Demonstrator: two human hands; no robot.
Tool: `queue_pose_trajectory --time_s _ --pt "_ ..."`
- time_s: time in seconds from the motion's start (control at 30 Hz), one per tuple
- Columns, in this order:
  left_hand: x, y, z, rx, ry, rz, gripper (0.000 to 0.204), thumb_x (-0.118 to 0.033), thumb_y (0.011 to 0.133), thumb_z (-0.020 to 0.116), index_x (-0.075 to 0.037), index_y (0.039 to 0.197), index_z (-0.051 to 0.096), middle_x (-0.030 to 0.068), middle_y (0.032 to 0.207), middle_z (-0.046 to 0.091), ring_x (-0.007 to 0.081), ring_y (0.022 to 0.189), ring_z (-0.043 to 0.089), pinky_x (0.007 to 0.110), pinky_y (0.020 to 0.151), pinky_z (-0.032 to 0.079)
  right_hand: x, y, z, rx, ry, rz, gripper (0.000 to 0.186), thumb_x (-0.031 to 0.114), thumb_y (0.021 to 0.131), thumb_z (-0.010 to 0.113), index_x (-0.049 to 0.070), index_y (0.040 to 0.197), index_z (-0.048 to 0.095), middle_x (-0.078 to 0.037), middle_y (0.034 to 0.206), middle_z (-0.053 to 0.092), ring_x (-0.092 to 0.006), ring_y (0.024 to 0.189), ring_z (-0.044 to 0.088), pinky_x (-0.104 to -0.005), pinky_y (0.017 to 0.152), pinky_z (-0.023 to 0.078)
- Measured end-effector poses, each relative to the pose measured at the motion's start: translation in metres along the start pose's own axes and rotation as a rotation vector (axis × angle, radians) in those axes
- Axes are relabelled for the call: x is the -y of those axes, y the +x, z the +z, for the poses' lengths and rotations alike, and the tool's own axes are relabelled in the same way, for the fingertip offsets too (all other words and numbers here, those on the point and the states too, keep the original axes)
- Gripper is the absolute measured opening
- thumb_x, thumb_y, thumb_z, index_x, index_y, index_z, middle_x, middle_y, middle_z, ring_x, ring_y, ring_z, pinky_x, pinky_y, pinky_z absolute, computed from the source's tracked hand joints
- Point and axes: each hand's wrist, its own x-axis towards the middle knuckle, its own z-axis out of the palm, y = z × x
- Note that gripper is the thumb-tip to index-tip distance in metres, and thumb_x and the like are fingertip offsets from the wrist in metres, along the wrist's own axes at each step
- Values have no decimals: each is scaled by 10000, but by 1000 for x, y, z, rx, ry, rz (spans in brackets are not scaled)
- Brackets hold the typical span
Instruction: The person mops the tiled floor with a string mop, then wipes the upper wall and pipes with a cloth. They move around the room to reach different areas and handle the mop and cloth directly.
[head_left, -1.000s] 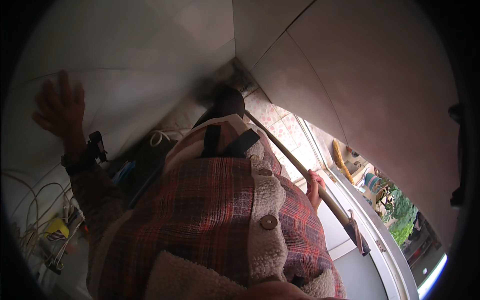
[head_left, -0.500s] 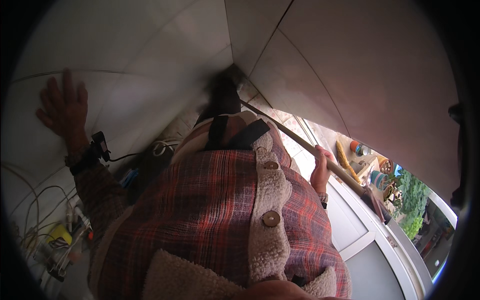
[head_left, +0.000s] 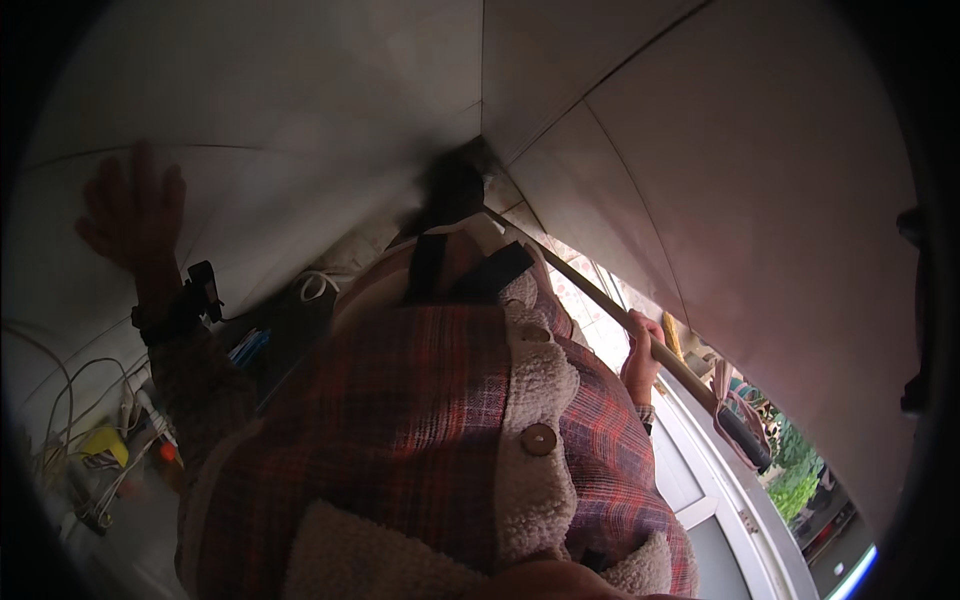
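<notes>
My left hand point(head_left: 135, 210) rests flat with fingers spread against the pale wall panel point(head_left: 260, 190). A dark strap with a small black device point(head_left: 203, 290) is on that wrist. My right hand point(head_left: 643, 360) is wrapped round a long brown pole point(head_left: 590, 287), which slants from the dim wall corner down past my right side. Pinkish cloth or strap point(head_left: 728, 402) hangs about its near end, which finishes in a dark tip point(head_left: 745, 440). The pole's far end is lost in the dark by the corner, so its kind is hidden.
Cables and a yellow object point(head_left: 105, 445) sit at the lower left, near some blue items point(head_left: 248, 345). A second wall point(head_left: 740, 220) rises on the right. Beyond it are a white door frame point(head_left: 715, 500), floor tiles point(head_left: 580, 300) and green plants point(head_left: 795, 470).
The view has turned slightly, and the right wall now covers more of the doorway and the things outside. The picture is darker. Both hands keep nearly the same places.
</notes>
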Motion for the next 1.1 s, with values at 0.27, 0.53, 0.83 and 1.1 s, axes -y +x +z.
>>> queue_pose_trajectory --time_s 0.27,0.53,0.83,1.1 --pt "-3 -6 4 -63 -77 -26 404 -571 893 540 -336 1213 619 -1 1137 595 200 966 583 404 794 327 -19 -29 8 308 -202 -45 157 71 931 603 -2 1068 629 -191 1202 641 -271 1180 584 -393 1041 445" --pt "-2 -8 5 -18 -1 -29 423 -608 901 516 -378 1245 602 -21 1197 566 179 1005 567 391 815 334 -15 -32 3 232 -97 107 118 26 949 586 26 1066 599 -145 1255 592 -245 1260 506 -421 1127 374" --pt "-4 -3 2 0 -48 -48 429 -603 947 427 -372 1276 576 -24 1200 554 148 1033 544 376 755 319 6 1 0 193 -179 -8 158 70 939 591 -8 1076 604 -184 1270 602 -258 1202 559 -385 1075 412" --pt "-10 3 1 -79 -64 -57 443 -617 941 403 -355 1246 587 -15 1109 542 179 960 555 385 702 305 -4 42 27 555 -315 123 175 -21 904 539 -5 1064 606 -186 1212 619 -267 1180 564 -415 1073 405"
